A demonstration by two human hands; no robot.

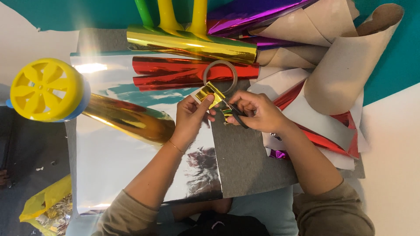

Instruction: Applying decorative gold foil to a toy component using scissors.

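The left hand (190,116) pinched a small piece of gold foil (209,94) between thumb and fingers, just above the grey mat (245,157); the right hand (258,111) gripped black scissors (234,112), its fingers closed through the handles, the blades meeting the foil; a tape ring (220,75) lay just behind, on the red foil roll (175,72); a gold foil roll (192,43) lay farther back; a silver sheet (113,157) spread under the left forearm.

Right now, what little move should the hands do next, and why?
Probably close the scissors a little further. The right hand has the blades on the gold foil, which the left hand pinches by its edge, so the cut looks only partly done.
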